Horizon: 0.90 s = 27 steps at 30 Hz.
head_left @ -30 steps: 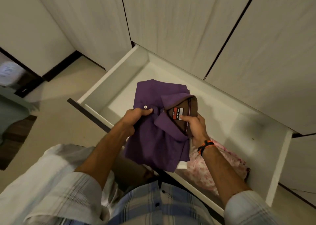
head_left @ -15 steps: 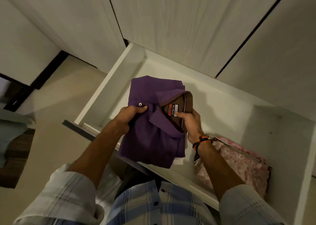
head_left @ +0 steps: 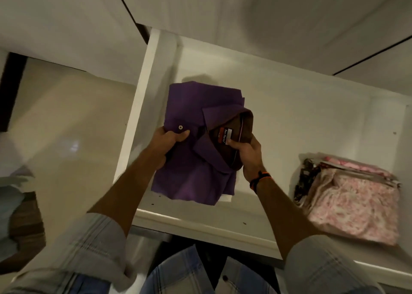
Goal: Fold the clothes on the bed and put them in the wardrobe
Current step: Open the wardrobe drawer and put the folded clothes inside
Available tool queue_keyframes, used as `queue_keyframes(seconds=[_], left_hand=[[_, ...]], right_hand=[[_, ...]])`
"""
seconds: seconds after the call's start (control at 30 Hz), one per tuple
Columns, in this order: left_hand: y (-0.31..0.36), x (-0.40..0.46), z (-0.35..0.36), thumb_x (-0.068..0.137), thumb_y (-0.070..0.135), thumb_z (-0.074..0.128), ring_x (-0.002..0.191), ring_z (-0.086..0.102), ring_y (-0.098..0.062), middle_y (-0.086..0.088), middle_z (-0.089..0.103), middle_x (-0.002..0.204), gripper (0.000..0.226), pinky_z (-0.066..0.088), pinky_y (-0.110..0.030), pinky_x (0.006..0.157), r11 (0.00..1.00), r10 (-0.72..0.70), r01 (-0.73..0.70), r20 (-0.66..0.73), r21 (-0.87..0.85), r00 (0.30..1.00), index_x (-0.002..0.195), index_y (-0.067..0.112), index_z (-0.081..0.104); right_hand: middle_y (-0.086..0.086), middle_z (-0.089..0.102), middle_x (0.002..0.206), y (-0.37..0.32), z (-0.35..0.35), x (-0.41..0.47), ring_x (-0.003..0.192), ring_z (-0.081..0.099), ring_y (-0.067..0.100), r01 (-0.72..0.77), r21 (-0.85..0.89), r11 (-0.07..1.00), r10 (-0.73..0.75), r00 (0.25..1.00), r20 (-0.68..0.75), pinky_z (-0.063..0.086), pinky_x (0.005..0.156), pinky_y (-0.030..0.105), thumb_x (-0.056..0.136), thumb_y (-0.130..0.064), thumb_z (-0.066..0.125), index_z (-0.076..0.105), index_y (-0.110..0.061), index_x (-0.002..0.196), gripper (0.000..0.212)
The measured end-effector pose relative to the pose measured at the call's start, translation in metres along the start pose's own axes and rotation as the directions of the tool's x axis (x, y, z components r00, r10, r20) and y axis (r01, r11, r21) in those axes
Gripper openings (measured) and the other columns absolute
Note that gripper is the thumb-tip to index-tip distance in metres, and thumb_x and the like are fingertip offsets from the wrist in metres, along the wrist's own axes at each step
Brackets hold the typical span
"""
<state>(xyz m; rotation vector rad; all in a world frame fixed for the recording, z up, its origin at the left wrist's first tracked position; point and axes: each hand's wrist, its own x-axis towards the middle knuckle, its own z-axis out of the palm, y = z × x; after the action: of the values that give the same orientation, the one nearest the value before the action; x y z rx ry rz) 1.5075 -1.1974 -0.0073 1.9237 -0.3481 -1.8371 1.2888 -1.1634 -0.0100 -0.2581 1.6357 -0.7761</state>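
folded purple collared cotton shirt, gripped at its left edge by the left hand and at its collar by the right hand, held low inside the open white wardrobe drawer, not yet released; folded pink floral garments, right of the right hand, already stored.

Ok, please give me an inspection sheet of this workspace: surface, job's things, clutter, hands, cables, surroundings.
Surface: white drawer, pulled open, floor mostly bare.
Job's things: folded purple shirt, held over the drawer's left part.
Clutter: pink floral clothes lie at the drawer's right end.
Hands: left hand grips the shirt's left edge; right hand grips its collar.
Cables: nothing seen.
Surroundings: closed wardrobe doors behind; pale floor at left.
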Motion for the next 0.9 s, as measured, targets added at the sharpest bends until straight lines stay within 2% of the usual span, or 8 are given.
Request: queue_keyframes(seconds=[0.17,0.27,0.4,0.57,0.63,0.77,0.83,0.9], left_hand=[[-0.001,0.042,-0.014,0.078,0.016,0.081,0.101,0.069,-0.015,0.003,0.072,0.111,0.051,0.057,-0.032,0.084,0.997,0.060,-0.060,-0.008,0.057,0.998,0.125,0.017,0.063],[-0.003,0.062,-0.022,0.076,0.021,0.083,0.104,0.068,-0.018,0.001,0.069,0.119,0.061,0.056,-0.038,0.090,0.995,0.058,-0.056,-0.030,0.081,0.998,0.132,0.018,0.058],[-0.006,0.080,-0.025,0.082,0.018,0.078,0.116,0.061,-0.025,-0.008,0.062,0.130,0.060,0.049,-0.043,0.102,0.953,0.114,-0.082,-0.093,0.293,0.989,0.137,0.010,0.054],[-0.006,0.078,-0.023,0.088,0.022,0.072,0.125,0.054,-0.029,-0.014,0.056,0.137,0.062,0.044,-0.034,0.104,0.874,0.133,-0.069,-0.100,0.481,0.986,0.141,0.003,0.047],[-0.004,0.065,-0.020,0.087,0.028,0.072,0.128,0.050,-0.034,-0.019,0.050,0.142,0.076,0.042,-0.036,0.104,0.759,0.185,-0.069,-0.113,0.648,0.976,0.146,-0.002,0.034],[-0.008,0.030,-0.011,0.080,0.031,0.078,0.146,0.019,-0.041,-0.023,0.012,0.160,0.110,0.024,-0.047,0.116,0.266,0.541,-0.225,0.048,0.937,0.839,0.155,0.006,0.003],[-0.018,0.031,-0.009,0.076,0.036,0.080,0.150,-0.003,-0.037,-0.015,-0.008,0.163,0.117,0.009,-0.047,0.120,0.119,0.553,-0.327,0.211,0.937,0.806,0.156,0.012,-0.002],[-0.027,0.041,-0.013,0.074,0.041,0.081,0.149,-0.014,-0.035,-0.012,-0.016,0.163,0.122,0.004,-0.050,0.122,0.087,0.434,-0.356,0.286,0.930,0.854,0.156,0.014,-0.006]], right_hand=[[0.008,0.071,0.113,0.011,0.018,0.027,0.103,0.068,0.026,0.004,0.025,1.000,-0.003,1.000,-0.029,0.058,0.088,0.042,0.079,0.005,0.071,0.063,-0.012,0.119,0.044],[0.008,0.070,0.115,0.018,0.028,0.042,0.106,0.067,0.027,-0.003,0.008,1.000,0.003,1.000,-0.021,0.057,0.089,0.043,0.078,0.006,0.071,0.061,-0.011,0.123,0.049],[0.005,0.065,0.119,0.026,0.040,0.055,0.110,0.063,0.025,-0.018,-0.178,0.984,-0.002,0.994,-0.113,0.053,0.096,0.042,0.084,-0.002,0.069,0.054,-0.011,0.130,0.049],[0.010,0.058,0.131,0.026,0.044,0.056,0.116,0.058,0.027,-0.042,-0.453,0.891,-0.055,0.978,-0.199,0.048,0.091,0.032,0.089,-0.017,0.069,0.037,-0.009,0.142,0.063],[0.017,0.047,0.143,0.026,0.047,0.050,0.129,0.048,0.034,0.018,-0.616,0.788,-0.184,0.961,-0.207,0.044,0.104,0.041,0.087,-0.020,0.071,0.026,-0.005,0.149,0.079],[0.018,0.028,0.157,0.028,0.063,0.032,0.143,0.030,0.035,0.311,-0.911,0.271,-0.584,0.806,0.101,0.029,0.114,0.046,0.086,-0.031,0.067,0.032,-0.005,0.150,0.077],[0.018,0.025,0.159,0.036,0.064,0.033,0.145,0.029,0.035,0.401,-0.903,0.156,-0.540,0.800,0.262,0.027,0.115,0.046,0.088,-0.032,0.063,0.031,-0.008,0.151,0.075],[0.018,0.022,0.160,0.045,0.064,0.040,0.147,0.025,0.035,0.402,-0.908,0.119,-0.440,0.841,0.314,0.024,0.120,0.048,0.093,-0.035,0.056,0.026,-0.009,0.154,0.073]])
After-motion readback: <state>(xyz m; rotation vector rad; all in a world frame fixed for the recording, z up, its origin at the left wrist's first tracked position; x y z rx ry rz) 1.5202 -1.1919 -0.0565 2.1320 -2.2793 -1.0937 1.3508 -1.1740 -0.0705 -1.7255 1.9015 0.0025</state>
